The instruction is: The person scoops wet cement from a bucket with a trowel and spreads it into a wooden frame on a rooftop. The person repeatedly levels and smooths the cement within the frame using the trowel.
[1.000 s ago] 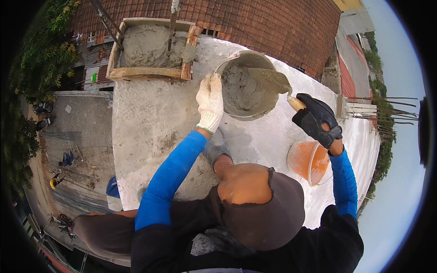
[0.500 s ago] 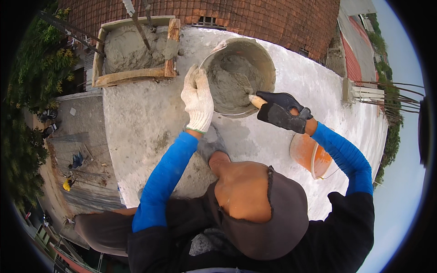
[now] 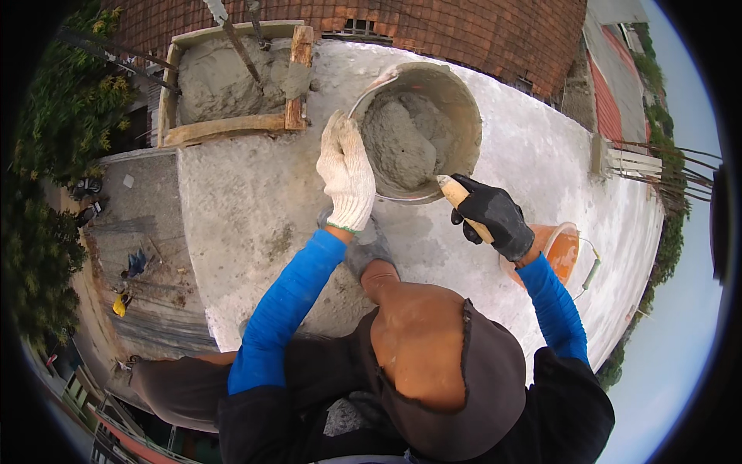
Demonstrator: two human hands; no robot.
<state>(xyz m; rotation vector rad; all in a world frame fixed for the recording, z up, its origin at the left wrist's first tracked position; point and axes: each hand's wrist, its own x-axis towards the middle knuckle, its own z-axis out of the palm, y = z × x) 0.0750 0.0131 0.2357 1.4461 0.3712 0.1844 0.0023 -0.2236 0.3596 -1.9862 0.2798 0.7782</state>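
Observation:
A mortar-caked bucket stands before me, partly filled with wet grey mortar. My left hand, in a white knitted glove, is closed on the bucket's thin wire handle at the left of the rim; its fingertips are partly hidden. A black glove covers my right hand, which grips the pale wooden handle of a trowel at the near right rim. The trowel's blade cannot be made out clearly; a raised heap of mortar lies in front of the handle.
A wooden form full of mortar, with steel bars rising from it, sits at the far left. An orange bucket lies tipped to the right. The concrete slab drops off at the left to ground far below, and bars jut at the right.
My right hand has turned and drawn back toward me, bringing the trowel handle to the near right rim. Mortar in the bucket is heaped differently. My left hand stays beside the rim.

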